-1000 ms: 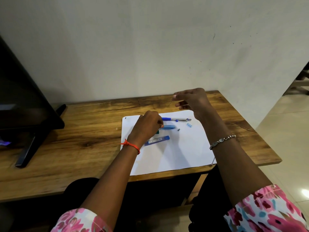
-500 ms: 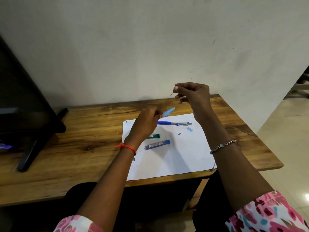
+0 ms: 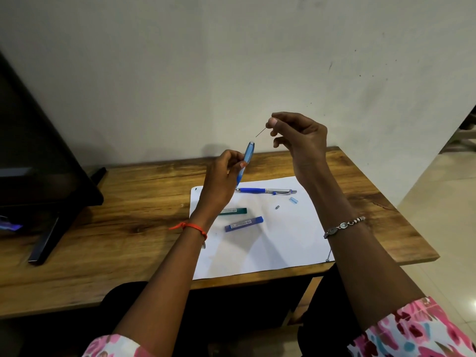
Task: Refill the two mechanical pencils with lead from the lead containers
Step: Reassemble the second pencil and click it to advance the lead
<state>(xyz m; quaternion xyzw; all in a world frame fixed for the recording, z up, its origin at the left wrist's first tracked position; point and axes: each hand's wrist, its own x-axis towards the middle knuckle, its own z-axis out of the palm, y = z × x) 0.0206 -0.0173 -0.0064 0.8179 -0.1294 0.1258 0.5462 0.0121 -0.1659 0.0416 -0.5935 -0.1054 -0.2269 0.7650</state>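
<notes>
My left hand (image 3: 221, 179) holds a light blue mechanical pencil (image 3: 246, 158) nearly upright above the desk, its open top end up. My right hand (image 3: 300, 140) pinches a thin lead (image 3: 260, 132) just above and right of that open end, a small gap between them. A second pencil, dark blue and silver (image 3: 265, 191), lies on the white paper (image 3: 270, 243). A green lead container (image 3: 233, 210) and a blue lead container (image 3: 243, 224) lie on the paper below my left hand. A small pale blue cap (image 3: 293, 200) and a tiny grey piece (image 3: 277, 207) rest nearby.
The wooden desk (image 3: 123, 228) stands against a white wall. A dark monitor on a stand (image 3: 38, 181) fills the left side. The desk's right edge drops to a tiled floor (image 3: 443, 228).
My left hand picked the light blue pencil up off the paper and raised it upright. My right hand rose with the lead, now close above the pencil's top.
</notes>
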